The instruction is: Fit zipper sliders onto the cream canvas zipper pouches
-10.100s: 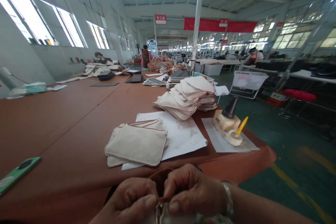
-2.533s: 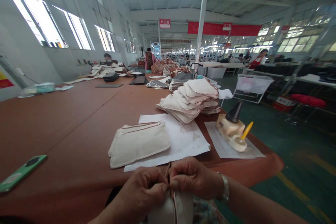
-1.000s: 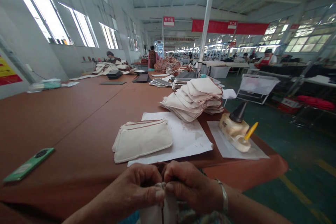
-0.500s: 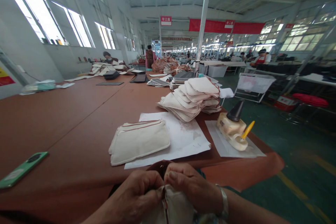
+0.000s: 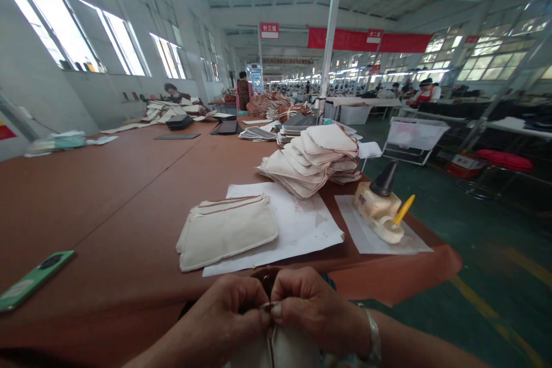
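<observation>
Just off the table's front edge, a cream fabric pouch with a brown seam (image 5: 290, 351) is pinched between my two hands. My left hand (image 5: 230, 313) grips its upper edge with thumb and bent fingers. Opposite it, almost touching, my right hand (image 5: 308, 307) pinches the same edge; a pale bracelet circles that wrist. The pouch's lower part runs out of view, and my fingers cover the gripped spot. Beyond my hands, a few similar cream pouches (image 5: 228, 233) lie stacked, partly on a white paper sheet (image 5: 310, 233).
A taller heap of cream pouches (image 5: 310, 158) stands behind the sheet. At right, a glue bottle with black cone top (image 5: 382, 192) and a yellow-handled tool (image 5: 404, 210) sit on paper. A green phone (image 5: 37, 280) lies at left on the brown table (image 5: 129, 201). Other people work farther back.
My fingertips have shifted slightly at the pouch's edge, and both thumbs now press closer together there. The whole view has moved a little; the things on the table stay put.
</observation>
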The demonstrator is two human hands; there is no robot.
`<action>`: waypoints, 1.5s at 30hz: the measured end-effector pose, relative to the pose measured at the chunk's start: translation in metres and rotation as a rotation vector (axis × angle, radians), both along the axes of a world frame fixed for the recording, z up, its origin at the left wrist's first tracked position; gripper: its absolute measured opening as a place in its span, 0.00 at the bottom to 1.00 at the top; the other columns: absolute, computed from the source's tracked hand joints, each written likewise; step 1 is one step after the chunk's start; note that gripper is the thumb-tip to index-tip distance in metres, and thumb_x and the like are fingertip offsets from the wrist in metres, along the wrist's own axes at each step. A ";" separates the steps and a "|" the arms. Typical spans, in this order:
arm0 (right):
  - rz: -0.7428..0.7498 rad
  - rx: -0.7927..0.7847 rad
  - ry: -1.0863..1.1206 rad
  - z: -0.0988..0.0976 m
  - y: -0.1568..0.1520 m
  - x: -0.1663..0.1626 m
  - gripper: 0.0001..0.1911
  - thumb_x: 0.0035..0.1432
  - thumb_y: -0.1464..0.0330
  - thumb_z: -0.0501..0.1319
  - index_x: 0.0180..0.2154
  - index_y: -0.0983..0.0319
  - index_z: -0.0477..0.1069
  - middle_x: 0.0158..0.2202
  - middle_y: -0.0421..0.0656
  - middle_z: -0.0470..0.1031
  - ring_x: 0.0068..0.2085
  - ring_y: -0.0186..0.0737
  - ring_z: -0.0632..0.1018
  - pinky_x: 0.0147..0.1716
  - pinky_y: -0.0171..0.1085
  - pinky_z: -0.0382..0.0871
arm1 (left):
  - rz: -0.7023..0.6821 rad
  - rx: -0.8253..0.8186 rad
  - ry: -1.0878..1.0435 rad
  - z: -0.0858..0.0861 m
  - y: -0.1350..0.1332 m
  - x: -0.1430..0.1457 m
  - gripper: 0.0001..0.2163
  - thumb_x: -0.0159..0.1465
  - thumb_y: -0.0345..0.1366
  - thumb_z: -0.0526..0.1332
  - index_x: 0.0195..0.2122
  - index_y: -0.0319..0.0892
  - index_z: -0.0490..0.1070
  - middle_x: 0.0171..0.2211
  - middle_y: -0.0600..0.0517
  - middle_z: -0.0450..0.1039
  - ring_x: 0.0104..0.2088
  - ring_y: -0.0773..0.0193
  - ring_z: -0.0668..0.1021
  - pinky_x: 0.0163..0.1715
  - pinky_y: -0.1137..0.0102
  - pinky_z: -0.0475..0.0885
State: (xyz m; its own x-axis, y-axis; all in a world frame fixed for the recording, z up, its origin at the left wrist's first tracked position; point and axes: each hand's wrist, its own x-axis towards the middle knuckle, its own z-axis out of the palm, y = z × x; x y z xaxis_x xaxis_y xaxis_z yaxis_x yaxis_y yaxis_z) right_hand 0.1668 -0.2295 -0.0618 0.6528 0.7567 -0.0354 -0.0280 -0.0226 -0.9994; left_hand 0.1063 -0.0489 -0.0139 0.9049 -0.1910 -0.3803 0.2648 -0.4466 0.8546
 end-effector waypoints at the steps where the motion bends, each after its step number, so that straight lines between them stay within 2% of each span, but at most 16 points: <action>1: -0.009 -0.011 -0.023 0.002 0.000 0.000 0.06 0.51 0.69 0.61 0.28 0.67 0.70 0.25 0.39 0.68 0.27 0.31 0.64 0.25 0.30 0.56 | 0.017 0.023 0.020 0.001 -0.002 0.000 0.08 0.55 0.38 0.59 0.25 0.38 0.67 0.21 0.58 0.57 0.23 0.69 0.57 0.21 0.74 0.50; 5: -0.078 -0.075 -0.131 0.006 0.001 -0.005 0.06 0.51 0.69 0.62 0.26 0.66 0.70 0.24 0.39 0.70 0.26 0.31 0.65 0.24 0.29 0.57 | 0.088 0.086 0.016 -0.008 -0.004 0.000 0.05 0.52 0.35 0.57 0.24 0.38 0.67 0.19 0.58 0.58 0.21 0.70 0.57 0.20 0.74 0.49; 9: -0.172 -0.102 -0.196 0.003 0.002 -0.010 0.03 0.48 0.75 0.62 0.28 0.66 0.74 0.23 0.39 0.73 0.25 0.30 0.66 0.22 0.28 0.57 | 0.109 0.081 0.021 -0.021 -0.002 0.002 0.09 0.51 0.40 0.61 0.23 0.39 0.67 0.19 0.57 0.60 0.21 0.70 0.57 0.20 0.74 0.49; 12: -0.171 -0.001 -0.202 -0.002 0.001 -0.012 0.06 0.47 0.77 0.61 0.30 0.66 0.76 0.26 0.41 0.75 0.27 0.32 0.70 0.25 0.29 0.61 | 0.115 0.019 0.054 -0.021 -0.003 0.003 0.10 0.49 0.41 0.62 0.22 0.39 0.65 0.19 0.58 0.59 0.21 0.71 0.57 0.20 0.74 0.49; 16: -0.077 0.236 -0.247 -0.001 -0.004 -0.011 0.07 0.51 0.77 0.59 0.32 0.66 0.75 0.29 0.43 0.75 0.29 0.33 0.72 0.29 0.31 0.65 | 0.146 -0.170 0.116 -0.015 -0.003 0.001 0.08 0.46 0.37 0.63 0.22 0.39 0.67 0.18 0.57 0.61 0.20 0.71 0.57 0.20 0.74 0.49; 18: -0.028 0.311 -0.378 0.003 -0.008 -0.009 0.05 0.55 0.75 0.59 0.34 0.66 0.74 0.31 0.44 0.74 0.31 0.34 0.73 0.31 0.32 0.67 | 0.167 -0.301 0.163 -0.016 -0.002 -0.001 0.08 0.46 0.37 0.65 0.23 0.37 0.70 0.18 0.56 0.64 0.20 0.71 0.59 0.21 0.74 0.50; 22: 0.002 0.341 -0.711 0.011 -0.013 -0.005 0.04 0.58 0.74 0.57 0.33 0.64 0.70 0.29 0.43 0.69 0.30 0.33 0.71 0.30 0.31 0.64 | 0.210 -0.535 0.200 -0.026 -0.002 -0.004 0.17 0.49 0.47 0.70 0.23 0.36 0.70 0.17 0.56 0.62 0.19 0.73 0.58 0.21 0.75 0.50; 26: 0.032 0.229 -0.948 0.007 -0.019 -0.002 0.05 0.58 0.74 0.56 0.30 0.62 0.68 0.26 0.41 0.66 0.27 0.33 0.67 0.28 0.32 0.61 | 0.195 -0.559 0.181 -0.030 -0.006 -0.008 0.21 0.45 0.48 0.75 0.24 0.36 0.71 0.18 0.56 0.65 0.19 0.74 0.60 0.20 0.76 0.49; 28: 0.073 0.246 -1.027 0.003 -0.024 -0.003 0.03 0.58 0.72 0.58 0.32 0.62 0.68 0.26 0.42 0.67 0.27 0.34 0.66 0.29 0.33 0.61 | 0.161 -0.526 0.171 -0.026 -0.007 -0.010 0.20 0.46 0.48 0.74 0.25 0.37 0.71 0.20 0.54 0.67 0.20 0.72 0.62 0.20 0.76 0.52; 29: 0.084 0.268 -1.013 0.002 -0.026 -0.003 0.02 0.59 0.70 0.58 0.34 0.63 0.69 0.28 0.43 0.68 0.28 0.35 0.67 0.30 0.34 0.62 | 0.129 -0.503 0.161 -0.023 -0.007 -0.010 0.20 0.47 0.49 0.74 0.25 0.37 0.71 0.20 0.54 0.68 0.20 0.72 0.63 0.20 0.76 0.52; 31: 0.042 0.270 -0.844 0.001 -0.031 -0.006 0.07 0.62 0.66 0.57 0.37 0.64 0.69 0.30 0.43 0.69 0.31 0.36 0.69 0.33 0.34 0.64 | 0.072 -0.463 0.116 -0.018 -0.005 -0.009 0.19 0.49 0.49 0.72 0.25 0.37 0.71 0.20 0.55 0.67 0.21 0.71 0.62 0.20 0.76 0.53; 34: -0.068 0.126 -0.460 0.006 -0.034 -0.006 0.15 0.68 0.62 0.51 0.37 0.65 0.70 0.30 0.42 0.69 0.32 0.34 0.70 0.33 0.32 0.63 | 0.037 -0.357 0.023 -0.016 -0.002 -0.007 0.16 0.53 0.46 0.69 0.25 0.38 0.69 0.20 0.57 0.63 0.22 0.72 0.59 0.21 0.75 0.52; 36: -0.018 0.052 -0.309 0.012 -0.033 -0.003 0.19 0.70 0.59 0.50 0.35 0.66 0.71 0.30 0.41 0.68 0.30 0.32 0.68 0.30 0.30 0.61 | 0.041 -0.251 -0.031 -0.016 -0.001 -0.007 0.14 0.54 0.43 0.67 0.24 0.38 0.68 0.20 0.58 0.61 0.22 0.71 0.57 0.21 0.75 0.51; 38: 0.110 0.022 -0.217 0.016 -0.032 0.001 0.22 0.68 0.56 0.53 0.33 0.67 0.72 0.28 0.40 0.66 0.28 0.30 0.64 0.25 0.29 0.57 | 0.039 -0.183 -0.059 -0.015 -0.001 -0.007 0.12 0.54 0.42 0.66 0.25 0.38 0.68 0.20 0.58 0.60 0.22 0.71 0.57 0.21 0.75 0.52; 41: 0.189 0.032 -0.183 0.014 -0.028 0.004 0.19 0.64 0.57 0.58 0.31 0.68 0.72 0.25 0.38 0.64 0.25 0.28 0.62 0.22 0.28 0.54 | 0.034 -0.208 -0.065 -0.012 -0.002 -0.008 0.12 0.55 0.41 0.65 0.25 0.38 0.68 0.20 0.57 0.62 0.22 0.71 0.59 0.22 0.76 0.54; 45: 0.122 0.121 -0.347 0.002 -0.024 0.004 0.16 0.61 0.61 0.61 0.28 0.67 0.70 0.26 0.39 0.66 0.28 0.30 0.66 0.27 0.29 0.58 | -0.021 -0.290 -0.072 -0.017 -0.001 -0.008 0.13 0.57 0.43 0.64 0.25 0.38 0.69 0.22 0.53 0.67 0.23 0.69 0.63 0.22 0.75 0.56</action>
State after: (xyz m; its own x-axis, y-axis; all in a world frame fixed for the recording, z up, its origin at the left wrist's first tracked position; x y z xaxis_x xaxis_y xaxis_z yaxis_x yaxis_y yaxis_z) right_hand 0.1712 -0.2539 -0.0600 0.5148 0.8150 0.2659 0.3080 0.1135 -0.9446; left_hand 0.0980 -0.0494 -0.0312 0.9221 -0.3017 -0.2424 0.1925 -0.1859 0.9635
